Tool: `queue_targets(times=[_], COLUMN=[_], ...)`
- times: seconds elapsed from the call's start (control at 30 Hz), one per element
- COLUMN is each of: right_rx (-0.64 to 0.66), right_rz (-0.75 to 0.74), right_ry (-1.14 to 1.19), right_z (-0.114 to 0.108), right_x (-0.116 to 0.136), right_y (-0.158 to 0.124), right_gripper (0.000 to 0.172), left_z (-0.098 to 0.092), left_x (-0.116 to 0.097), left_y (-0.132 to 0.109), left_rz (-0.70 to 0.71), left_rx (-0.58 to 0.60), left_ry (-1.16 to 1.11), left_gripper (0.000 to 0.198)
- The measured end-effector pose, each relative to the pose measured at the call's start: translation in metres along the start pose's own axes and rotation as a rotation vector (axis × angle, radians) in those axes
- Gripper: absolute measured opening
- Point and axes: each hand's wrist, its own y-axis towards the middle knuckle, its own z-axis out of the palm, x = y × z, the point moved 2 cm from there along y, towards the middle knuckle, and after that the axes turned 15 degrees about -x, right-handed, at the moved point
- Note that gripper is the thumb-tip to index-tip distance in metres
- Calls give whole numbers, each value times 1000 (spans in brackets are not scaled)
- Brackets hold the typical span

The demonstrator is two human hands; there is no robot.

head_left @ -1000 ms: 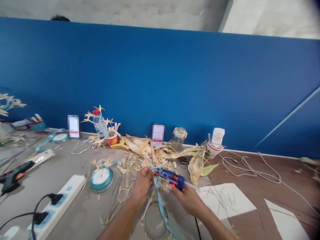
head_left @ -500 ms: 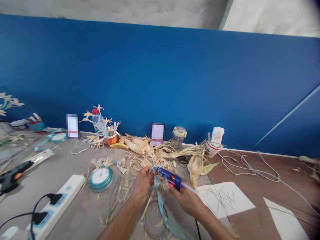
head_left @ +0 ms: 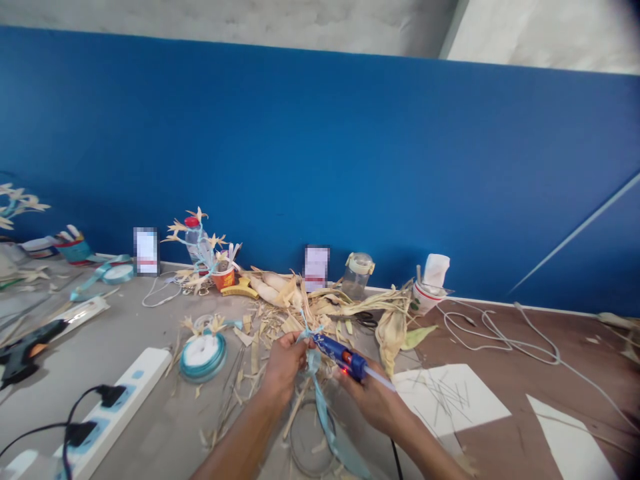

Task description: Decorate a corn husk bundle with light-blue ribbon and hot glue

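My right hand (head_left: 367, 393) is wrapped round a blue glue gun (head_left: 340, 355) with a red light lit and a clear glue stick out of its back. The gun's nozzle points left, at the fingers of my left hand (head_left: 287, 360). Those fingers are pinched on a light blue ribbon (head_left: 314, 367), whose tail hangs down toward the table's front. Above the pinch, a thin blue-wrapped stem (head_left: 306, 325) sticks up; where ribbon and stem meet is partly hidden by my fingers.
A ribbon spool (head_left: 203, 357) and a white power strip (head_left: 117, 407) lie to the left, with a black glue gun (head_left: 35, 347) beyond. Dried husks (head_left: 280, 293) and scraps lie behind my hands. Thin wires rest on white paper (head_left: 453, 400) at right; a glass jar (head_left: 357, 273) stands behind.
The ribbon and stem at my left fingertips have shifted very slightly. Both hands keep nearly the same place, and the glue gun is still at the left fingers.
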Motion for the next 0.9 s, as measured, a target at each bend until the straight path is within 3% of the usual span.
queue_targets(times=[0.9], right_rx=[14], right_rz=[-9], right_ry=[19], right_z=[-2], right_x=[5], right_y=[2], right_gripper=[31], left_z=[-1], left_x=[-3], left_y=[-2], left_rz=[-24], left_rx=[52], left_ry=[-16], left_gripper=[12])
